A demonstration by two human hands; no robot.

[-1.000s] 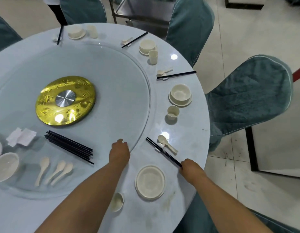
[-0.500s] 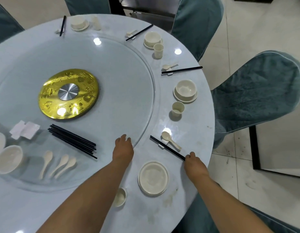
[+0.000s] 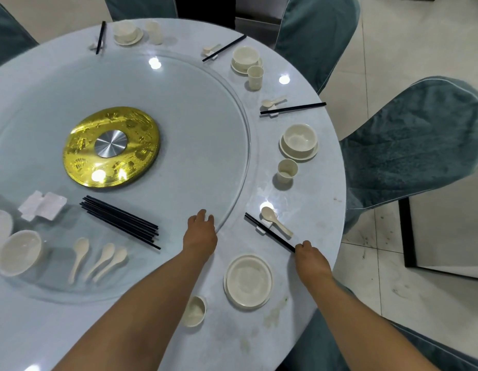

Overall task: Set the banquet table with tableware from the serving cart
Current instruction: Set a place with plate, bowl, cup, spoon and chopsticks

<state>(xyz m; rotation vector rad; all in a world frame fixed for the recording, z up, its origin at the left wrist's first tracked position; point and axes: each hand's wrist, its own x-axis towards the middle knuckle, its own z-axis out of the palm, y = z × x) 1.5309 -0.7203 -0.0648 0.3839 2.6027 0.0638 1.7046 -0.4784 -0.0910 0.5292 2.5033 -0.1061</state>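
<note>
Pale tiled floor and teal-covered chairs [image 3: 409, 145] ring the round white table [image 3: 307, 199] with its glass turntable [image 3: 200, 124]. Left hand [image 3: 200, 234] rests on the turntable's rim, fingers loosely bent over the glass edge, holding nothing. Right hand [image 3: 311, 261] has its grip closed in a pinch on the near end of the black chopsticks [image 3: 268, 231], which lie across a small rest beside a spoon [image 3: 274, 219]. Just left of that hand sits a plate [image 3: 248, 281]; a cup [image 3: 195, 310] stands nearer the table's edge.
</note>
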